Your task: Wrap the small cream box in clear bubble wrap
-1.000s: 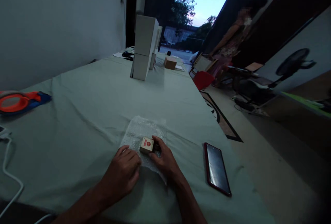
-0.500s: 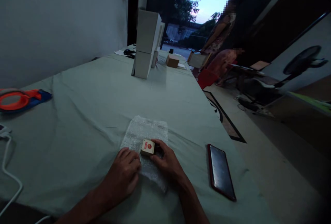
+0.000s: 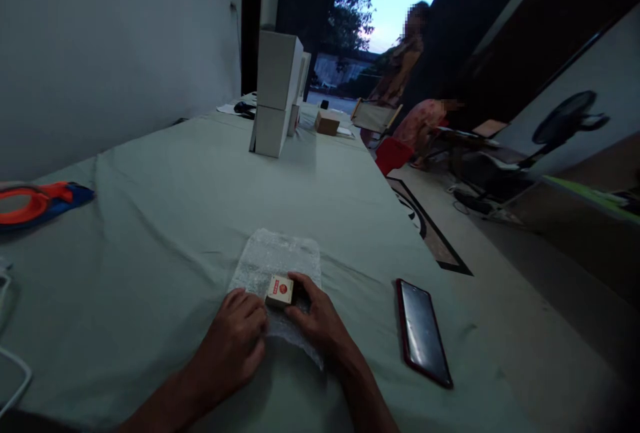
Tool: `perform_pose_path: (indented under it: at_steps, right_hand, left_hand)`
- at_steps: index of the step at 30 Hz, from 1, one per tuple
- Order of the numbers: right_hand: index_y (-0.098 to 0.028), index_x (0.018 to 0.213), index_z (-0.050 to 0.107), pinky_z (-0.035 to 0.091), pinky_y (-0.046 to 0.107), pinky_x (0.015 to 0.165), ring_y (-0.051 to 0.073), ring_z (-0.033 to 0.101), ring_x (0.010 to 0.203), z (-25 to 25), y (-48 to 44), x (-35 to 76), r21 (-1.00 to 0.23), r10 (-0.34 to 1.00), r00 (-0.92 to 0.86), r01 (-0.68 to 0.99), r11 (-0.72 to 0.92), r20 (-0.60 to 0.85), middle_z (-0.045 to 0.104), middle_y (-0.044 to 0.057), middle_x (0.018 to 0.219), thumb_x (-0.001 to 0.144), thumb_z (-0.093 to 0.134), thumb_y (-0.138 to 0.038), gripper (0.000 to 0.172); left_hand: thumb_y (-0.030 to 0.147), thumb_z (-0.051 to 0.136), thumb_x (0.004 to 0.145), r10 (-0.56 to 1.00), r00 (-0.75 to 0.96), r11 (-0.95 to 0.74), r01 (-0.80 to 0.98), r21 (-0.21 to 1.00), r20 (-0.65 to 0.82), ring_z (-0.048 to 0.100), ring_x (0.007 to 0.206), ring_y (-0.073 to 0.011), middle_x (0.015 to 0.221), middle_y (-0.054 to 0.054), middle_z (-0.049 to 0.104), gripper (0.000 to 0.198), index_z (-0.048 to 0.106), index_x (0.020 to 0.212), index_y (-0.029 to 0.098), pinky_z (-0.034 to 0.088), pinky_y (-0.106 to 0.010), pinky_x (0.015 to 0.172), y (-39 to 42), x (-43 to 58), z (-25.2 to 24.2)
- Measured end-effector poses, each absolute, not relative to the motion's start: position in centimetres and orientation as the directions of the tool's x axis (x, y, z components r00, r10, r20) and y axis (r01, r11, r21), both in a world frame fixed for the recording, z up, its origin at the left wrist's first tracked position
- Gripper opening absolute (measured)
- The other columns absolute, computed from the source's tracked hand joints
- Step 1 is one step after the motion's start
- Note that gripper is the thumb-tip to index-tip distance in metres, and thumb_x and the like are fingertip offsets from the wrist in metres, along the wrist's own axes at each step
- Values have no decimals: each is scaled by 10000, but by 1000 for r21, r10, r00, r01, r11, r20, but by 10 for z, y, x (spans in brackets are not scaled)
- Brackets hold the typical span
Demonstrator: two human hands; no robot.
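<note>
A small cream box with red print on top sits on a sheet of bubble wrap. My right hand grips the box from the right, thumb at the near side and fingers at the far corner. My left hand is closed at the left edge of the bubble wrap, its curled fingers pinching the sheet close beside the box. The near end of the wrap shows between my wrists, and part of its left edge is hidden under my left hand.
A phone lies on the cloth-covered table to the right. Orange-handled scissors lie far left, above a white cable. Tall white boxes and a brown carton stand farther back. Two people are beyond the table.
The view has shifted slightly, and the standing person has moved left in it. Both hands keep nearly the same place at the box and bubble wrap.
</note>
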State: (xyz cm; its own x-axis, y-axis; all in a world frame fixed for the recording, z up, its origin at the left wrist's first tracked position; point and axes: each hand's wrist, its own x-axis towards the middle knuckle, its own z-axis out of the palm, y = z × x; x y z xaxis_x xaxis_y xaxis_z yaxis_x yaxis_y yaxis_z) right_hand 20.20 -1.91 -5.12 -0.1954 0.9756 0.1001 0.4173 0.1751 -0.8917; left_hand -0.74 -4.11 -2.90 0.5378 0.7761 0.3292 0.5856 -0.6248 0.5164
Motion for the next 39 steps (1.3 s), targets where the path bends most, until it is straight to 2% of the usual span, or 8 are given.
perform_pose_path:
  at_steps: [9, 17, 39]
  right_hand:
    - [-229, 1202, 569, 439, 400, 993, 233, 592, 1108, -47, -19, 202, -880, 974, -206, 439, 179, 95, 641, 53, 1201, 670, 629, -59, 562]
    - [-217, 1219, 556, 420, 406, 1015, 237, 573, 1144, -50, -20, 205, -874, 973, -213, 451, 182, 92, 620, 66, 1243, 686, 651, -87, 557]
    - [-220, 1201, 561, 449, 377, 985, 222, 598, 1094, -44, -21, 203, -905, 966, -243, 384, 183, 92, 643, 55, 1193, 703, 643, -101, 518]
  left_hand:
    - [-5, 466, 673, 781, 513, -621, 572, 536, 356, 561, 868, -201, 866, -17, 597, 239, 472, 780, 209, 336, -498, 1030, -41, -7, -28]
    - [-6, 478, 672, 778, 512, -624, 562, 543, 365, 566, 882, -206, 878, -20, 603, 241, 485, 782, 209, 343, -494, 1020, -40, -8, -31]
    - [13, 479, 706, 759, 527, -649, 556, 520, 383, 573, 890, -205, 886, -24, 605, 219, 488, 791, 215, 370, -496, 1019, -40, -6, -25]
